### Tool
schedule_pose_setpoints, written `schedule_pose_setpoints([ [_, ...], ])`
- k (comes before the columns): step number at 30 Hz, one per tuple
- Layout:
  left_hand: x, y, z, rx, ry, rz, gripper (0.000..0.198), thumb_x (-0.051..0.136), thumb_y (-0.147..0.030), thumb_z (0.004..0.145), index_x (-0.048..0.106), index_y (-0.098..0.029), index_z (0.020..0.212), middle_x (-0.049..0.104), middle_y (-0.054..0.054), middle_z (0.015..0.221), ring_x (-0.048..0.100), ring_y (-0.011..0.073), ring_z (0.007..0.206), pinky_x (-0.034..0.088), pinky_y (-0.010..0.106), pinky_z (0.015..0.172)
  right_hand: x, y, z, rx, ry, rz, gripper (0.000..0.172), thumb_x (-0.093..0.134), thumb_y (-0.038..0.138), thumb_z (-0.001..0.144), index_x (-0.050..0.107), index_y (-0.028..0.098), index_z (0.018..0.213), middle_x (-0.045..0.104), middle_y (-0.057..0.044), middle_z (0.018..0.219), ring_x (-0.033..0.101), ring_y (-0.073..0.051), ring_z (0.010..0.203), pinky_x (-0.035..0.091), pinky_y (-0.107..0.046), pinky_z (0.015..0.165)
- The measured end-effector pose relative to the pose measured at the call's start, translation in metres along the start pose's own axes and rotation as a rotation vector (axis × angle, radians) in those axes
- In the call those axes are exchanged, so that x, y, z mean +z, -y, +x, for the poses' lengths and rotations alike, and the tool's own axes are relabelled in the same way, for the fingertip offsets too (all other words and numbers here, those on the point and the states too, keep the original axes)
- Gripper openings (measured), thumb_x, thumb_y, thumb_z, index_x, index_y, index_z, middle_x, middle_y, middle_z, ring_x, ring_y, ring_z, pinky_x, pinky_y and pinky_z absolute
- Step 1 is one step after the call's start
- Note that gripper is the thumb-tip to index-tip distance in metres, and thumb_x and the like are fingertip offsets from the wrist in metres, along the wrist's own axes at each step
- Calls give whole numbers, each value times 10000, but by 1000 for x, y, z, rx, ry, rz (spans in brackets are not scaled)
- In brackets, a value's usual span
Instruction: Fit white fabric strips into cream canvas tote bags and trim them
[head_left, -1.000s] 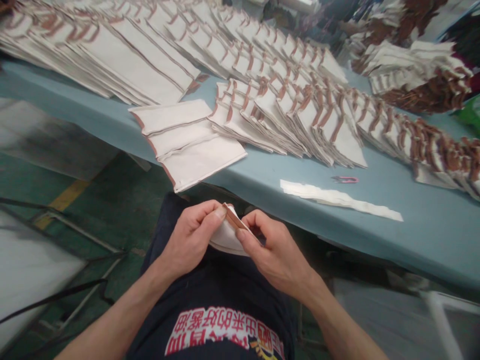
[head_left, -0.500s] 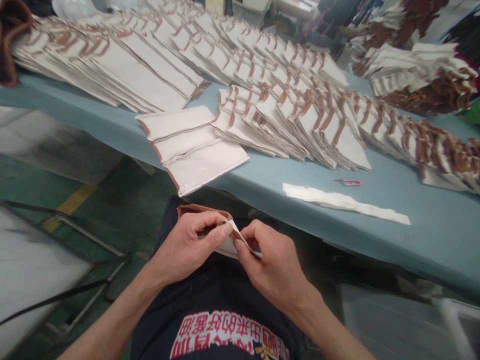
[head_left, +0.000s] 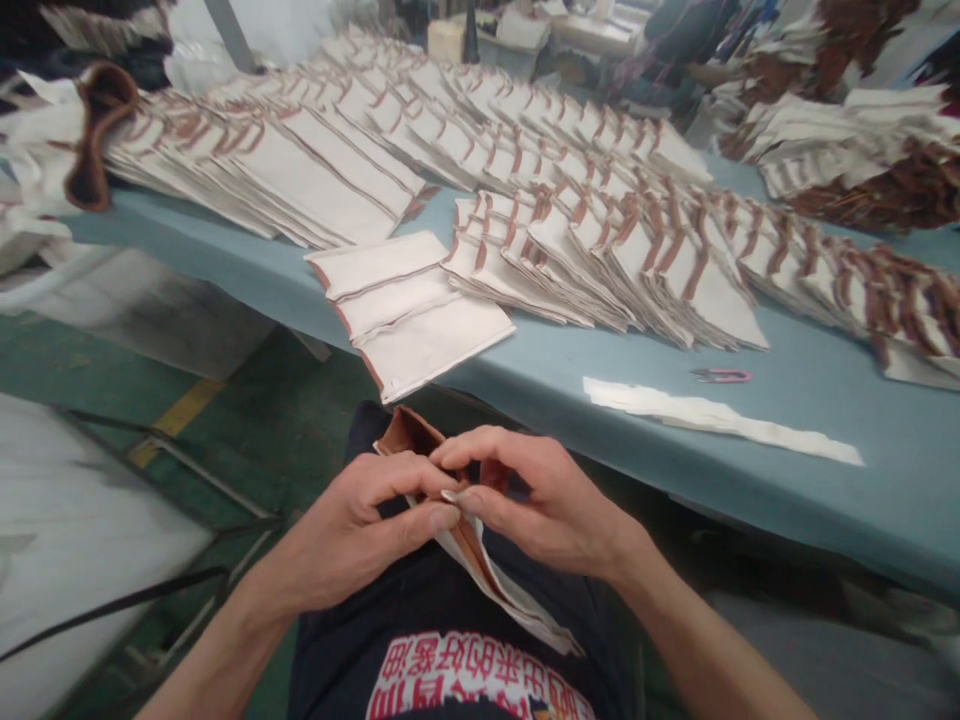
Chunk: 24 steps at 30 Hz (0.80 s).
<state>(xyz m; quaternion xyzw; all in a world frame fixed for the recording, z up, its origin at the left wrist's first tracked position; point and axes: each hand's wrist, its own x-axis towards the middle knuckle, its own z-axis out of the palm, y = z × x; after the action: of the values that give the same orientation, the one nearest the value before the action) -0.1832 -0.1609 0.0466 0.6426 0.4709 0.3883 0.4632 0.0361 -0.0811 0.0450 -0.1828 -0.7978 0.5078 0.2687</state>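
Above my lap, a white fabric piece with brown edging [head_left: 474,552] hangs between my hands, its lower end slanting down to the right over the dark printed clothing. My left hand [head_left: 382,510] pinches its upper edge between thumb and index finger. My right hand [head_left: 529,495] also pinches the edge, right beside the left fingertips. A small white bit shows at the fingertips. Beyond my hands, a flat white panel with brown trim [head_left: 412,310] overhangs the front edge of the blue table [head_left: 547,375].
Overlapping white and brown fabric pieces [head_left: 600,245] cover the table's back. Pink-handled snips [head_left: 721,376] and a white strip [head_left: 720,418] lie at the right. A brown looped piece [head_left: 94,140] sits at the far left. A metal-framed white surface [head_left: 75,540] stands at the lower left.
My right hand has moved up and left to meet my left fingertips. The fabric's lower end now hangs down to the right. The view has shifted, so the table appears further right.
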Motion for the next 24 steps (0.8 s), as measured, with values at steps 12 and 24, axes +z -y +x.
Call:
schedule_pose_setpoints([
  [12, 0, 3, 2, -36, 50, -31, 253, 560, -255, 1019, 775, -152, 934, 769, 31, 817, 673, 149, 730, 510, 197, 703, -9, 27, 9, -123, 131, -703, 268, 503, 226, 1080, 712, 186, 917, 815, -42, 852, 749, -159, 718, 463, -269, 637],
  [24, 5, -6, 11, -105, 56, 78, 249, 544, -215, 914, 678, -149, 715, 598, -35, 607, 514, 95, 556, 393, 185, 549, -15, 26, 19, -51, 182, -712, 204, 522, 112, 930, 696, 186, 853, 733, 12, 671, 615, -114, 543, 311, -269, 554],
])
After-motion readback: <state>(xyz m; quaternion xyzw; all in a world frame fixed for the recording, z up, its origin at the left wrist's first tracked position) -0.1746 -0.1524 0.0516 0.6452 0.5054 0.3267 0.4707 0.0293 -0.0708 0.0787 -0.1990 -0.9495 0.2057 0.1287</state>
